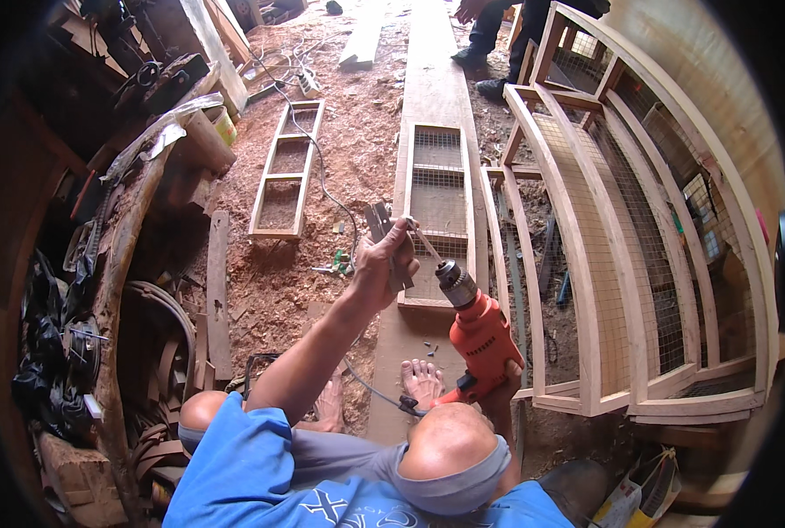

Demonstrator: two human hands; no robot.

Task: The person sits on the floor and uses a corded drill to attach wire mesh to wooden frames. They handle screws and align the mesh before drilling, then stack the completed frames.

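Note:
My left hand [382,273] is raised in front of me, its fingers closed on a flat grey-brown piece [378,222] that looks like a hinge or stacked strips. In my right hand [503,394] is an orange-red corded drill [485,339], tilted up and to the left. A long, thin bit [427,244] runs from its chuck [453,277] to beside my left fingertips; whether they touch cannot be made out. Below the hands, a wood frame with wire mesh [438,180] lies on a long board [427,97]. The drill hides most of my right fingers.
At right stands a large slatted wood-and-mesh cage [577,264]. A smaller wooden frame [256,216] lies on the sawdust-strewn floor at left, crossed by a cable [324,180]. Along the left side is a cluttered wooden bench [115,290]. Another person's legs [489,40] show at the far right.

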